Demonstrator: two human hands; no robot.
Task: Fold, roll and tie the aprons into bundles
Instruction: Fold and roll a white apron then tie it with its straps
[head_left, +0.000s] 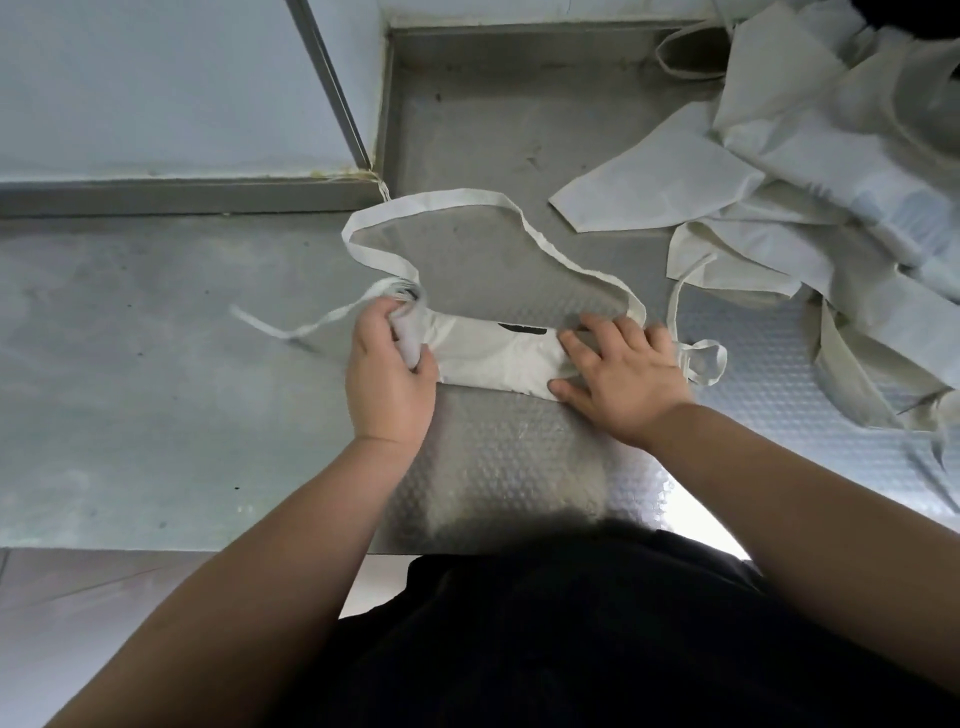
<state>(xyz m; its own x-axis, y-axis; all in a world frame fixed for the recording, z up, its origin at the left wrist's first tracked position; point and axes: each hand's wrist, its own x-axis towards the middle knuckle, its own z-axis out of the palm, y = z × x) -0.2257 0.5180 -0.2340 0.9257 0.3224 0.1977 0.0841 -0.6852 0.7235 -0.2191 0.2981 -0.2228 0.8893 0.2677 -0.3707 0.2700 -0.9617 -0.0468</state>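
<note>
We note a stainless counter (156, 389), smooth at the left and dimpled under the work. At the far left a thin waist tie (317, 322) trails loose across the smooth metal, its free end blurred. It runs rightward into the left hand (389, 374), which we find curled round the left end of the apron (498, 358), fingers wrapped over bunched cloth.

The apron is off-white. It is folded into a narrow band that lies crosswise on the counter between the two hands, its near edge straight and its surface lightly creased. A small black mark (521, 328) shows at its far edge. The neck strap (376, 257) leaves both ends of the band and lies flat on the counter beyond it in a wide, uneven loop.

The right hand (623, 374) lies flat on the band's right end, fingers straight and spread, pressing it down and gripping nothing. Just right of that hand a second tie (701, 345) forms a small loop on the dimpled metal. Further right, a pile of aprons (831, 182) of the same off-white cloth lies heaped and unfolded, with straps trailing from it.
</note>
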